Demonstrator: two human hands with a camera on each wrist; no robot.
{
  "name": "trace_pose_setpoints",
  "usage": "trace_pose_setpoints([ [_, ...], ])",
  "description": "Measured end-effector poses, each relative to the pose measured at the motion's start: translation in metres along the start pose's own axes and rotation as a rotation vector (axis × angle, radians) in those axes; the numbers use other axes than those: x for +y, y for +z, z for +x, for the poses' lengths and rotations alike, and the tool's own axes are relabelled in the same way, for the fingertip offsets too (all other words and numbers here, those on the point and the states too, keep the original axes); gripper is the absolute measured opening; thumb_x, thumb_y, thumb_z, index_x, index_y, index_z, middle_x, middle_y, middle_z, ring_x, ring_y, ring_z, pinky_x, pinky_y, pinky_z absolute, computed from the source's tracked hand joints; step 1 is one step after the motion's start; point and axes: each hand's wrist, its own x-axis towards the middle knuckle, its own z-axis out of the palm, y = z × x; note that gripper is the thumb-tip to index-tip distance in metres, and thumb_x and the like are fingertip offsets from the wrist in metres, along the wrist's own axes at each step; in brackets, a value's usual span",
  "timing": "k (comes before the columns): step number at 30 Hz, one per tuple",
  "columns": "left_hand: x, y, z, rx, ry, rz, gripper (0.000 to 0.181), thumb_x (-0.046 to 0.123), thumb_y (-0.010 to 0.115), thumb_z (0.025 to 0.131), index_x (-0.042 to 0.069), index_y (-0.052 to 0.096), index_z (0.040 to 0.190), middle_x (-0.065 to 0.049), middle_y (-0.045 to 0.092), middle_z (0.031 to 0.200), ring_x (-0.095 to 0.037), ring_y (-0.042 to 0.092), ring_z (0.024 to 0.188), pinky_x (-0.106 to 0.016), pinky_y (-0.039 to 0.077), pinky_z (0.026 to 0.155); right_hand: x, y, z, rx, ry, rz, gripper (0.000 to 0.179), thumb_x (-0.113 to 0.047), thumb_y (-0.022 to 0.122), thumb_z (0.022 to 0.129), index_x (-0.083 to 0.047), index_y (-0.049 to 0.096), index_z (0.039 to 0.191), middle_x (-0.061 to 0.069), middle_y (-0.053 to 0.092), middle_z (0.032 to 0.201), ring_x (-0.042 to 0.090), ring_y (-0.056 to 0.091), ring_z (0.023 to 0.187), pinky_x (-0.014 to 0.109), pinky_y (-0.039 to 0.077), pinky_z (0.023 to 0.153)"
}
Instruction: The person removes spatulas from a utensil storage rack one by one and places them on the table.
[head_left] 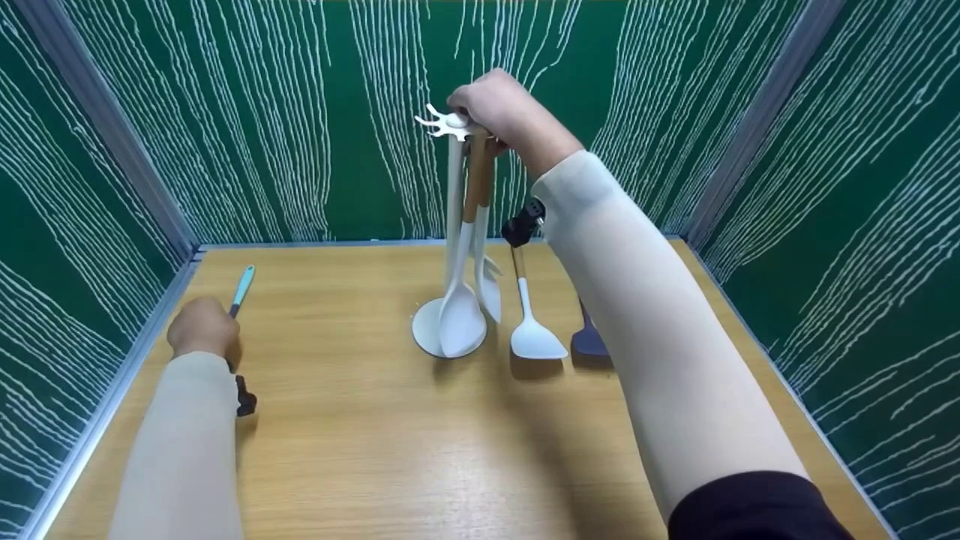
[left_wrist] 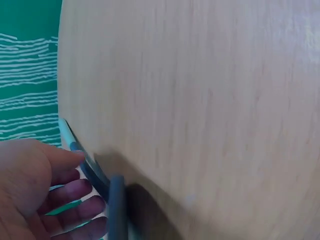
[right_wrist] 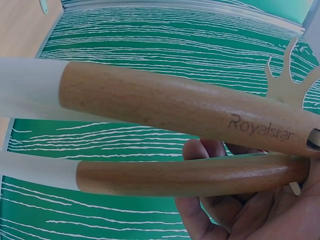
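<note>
My right hand (head_left: 499, 105) grips the top of a white utensil stand (head_left: 454, 187), whose prongs fan out to the left of the fingers. From the stand hang a white spoon (head_left: 462, 322) with a wooden handle and another white-headed utensil (head_left: 490, 292) behind it. In the right wrist view, two wooden handles (right_wrist: 150, 95) cross in front of curled fingers (right_wrist: 192, 212). At the table's left side, my left hand (head_left: 202, 328) holds a slim utensil (head_left: 244, 285) with a teal end and a dark grey part. Its working end is hidden, so I cannot tell its kind.
Right of the stand lies a white spatula (head_left: 536, 339) with a wooden handle. Beside it a dark purple-grey spatula (head_left: 589, 341) is partly covered by the right sleeve (head_left: 645, 300). Green walls (head_left: 375, 150) with white streaks enclose the wooden table (head_left: 337, 420) at the back and sides.
</note>
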Motion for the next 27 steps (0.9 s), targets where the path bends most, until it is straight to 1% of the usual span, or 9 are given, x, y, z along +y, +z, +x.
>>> trace_pose_setpoints([
  [4, 0.007, -0.001, 0.018, 0.066, 0.026, -0.050, 0.023, 0.011, 0.058, 0.111, -0.007, 0.072, 0.111, -0.023, 0.067, 0.103, -0.041, 0.061, 0.097, -0.054, 0.055, 0.089, 0.000, 0.000, 0.000, 0.001, 0.000, -0.004, 0.039, -0.043, 0.053, 0.118, -0.017, 0.078, 0.130, 0.001, 0.065, 0.128, 0.022, 0.063, 0.116, 0.043, 0.066, 0.101],
  [9, 0.038, -0.021, 0.022, 0.138, 0.085, -0.119, 0.023, 0.011, 0.057, 0.111, 0.000, 0.070, 0.095, -0.015, 0.061, 0.085, -0.036, 0.058, 0.085, -0.050, 0.048, 0.081, 0.000, 0.000, 0.000, -0.001, 0.000, -0.004, 0.038, -0.043, 0.053, 0.117, -0.017, 0.078, 0.127, 0.000, 0.065, 0.124, 0.021, 0.062, 0.114, 0.041, 0.065, 0.099],
  [12, 0.064, -0.035, 0.017, 0.173, 0.127, -0.169, 0.027, 0.013, 0.053, 0.113, -0.001, 0.074, 0.104, -0.022, 0.070, 0.099, -0.040, 0.062, 0.096, -0.058, 0.054, 0.090, 0.000, 0.000, -0.001, -0.003, 0.003, 0.000, 0.037, -0.043, 0.053, 0.117, -0.017, 0.078, 0.126, -0.001, 0.064, 0.122, 0.020, 0.062, 0.114, 0.040, 0.065, 0.097],
  [13, 0.073, -0.039, 0.015, 0.187, 0.150, -0.178, 0.028, 0.015, 0.053, 0.113, -0.002, 0.076, 0.111, -0.024, 0.073, 0.109, -0.043, 0.064, 0.102, -0.062, 0.056, 0.095, 0.000, 0.000, -0.001, -0.005, 0.006, 0.003, 0.037, -0.043, 0.053, 0.117, -0.018, 0.078, 0.126, -0.002, 0.063, 0.122, 0.020, 0.061, 0.113, 0.040, 0.065, 0.097],
  [15, 0.091, -0.047, 0.009, 0.213, 0.202, -0.179, 0.032, 0.019, 0.055, 0.115, -0.001, 0.077, 0.128, -0.027, 0.073, 0.131, -0.046, 0.065, 0.117, -0.067, 0.056, 0.107, -0.001, 0.000, -0.001, -0.010, 0.012, 0.005, 0.036, -0.043, 0.053, 0.117, -0.018, 0.078, 0.127, -0.003, 0.063, 0.120, 0.019, 0.060, 0.113, 0.039, 0.064, 0.097],
  [17, 0.112, -0.056, 0.000, 0.248, 0.260, -0.177, 0.037, 0.023, 0.056, 0.116, 0.000, 0.074, 0.138, -0.027, 0.071, 0.142, -0.047, 0.065, 0.128, -0.068, 0.056, 0.112, -0.001, 0.001, 0.000, -0.014, 0.018, 0.006, 0.035, -0.042, 0.053, 0.118, -0.019, 0.078, 0.127, -0.003, 0.062, 0.119, 0.019, 0.059, 0.112, 0.039, 0.064, 0.098],
  [21, 0.161, -0.072, -0.025, 0.358, 0.417, -0.225, 0.041, 0.031, 0.057, 0.118, 0.005, 0.074, 0.144, -0.021, 0.069, 0.144, -0.041, 0.062, 0.135, -0.060, 0.056, 0.117, -0.001, 0.002, 0.000, -0.015, 0.025, 0.011, 0.035, -0.042, 0.053, 0.118, -0.019, 0.077, 0.128, -0.003, 0.062, 0.120, 0.019, 0.059, 0.113, 0.039, 0.064, 0.100],
  [25, 0.211, -0.084, -0.052, 0.499, 0.599, -0.315, 0.038, 0.034, 0.060, 0.118, 0.008, 0.079, 0.138, -0.014, 0.073, 0.136, -0.031, 0.064, 0.132, -0.049, 0.057, 0.116, 0.000, 0.001, 0.000, -0.009, 0.012, 0.023, 0.037, -0.043, 0.053, 0.117, -0.018, 0.077, 0.131, -0.002, 0.063, 0.124, 0.020, 0.064, 0.113, 0.040, 0.064, 0.098],
  [27, 0.229, -0.087, -0.063, 0.544, 0.660, -0.345, 0.035, 0.033, 0.062, 0.117, 0.009, 0.080, 0.136, -0.011, 0.075, 0.134, -0.028, 0.065, 0.131, -0.044, 0.057, 0.116, 0.001, 0.001, 0.001, -0.009, 0.004, 0.029, 0.037, -0.042, 0.053, 0.118, -0.018, 0.077, 0.132, -0.001, 0.064, 0.123, 0.021, 0.067, 0.111, 0.040, 0.065, 0.097],
])
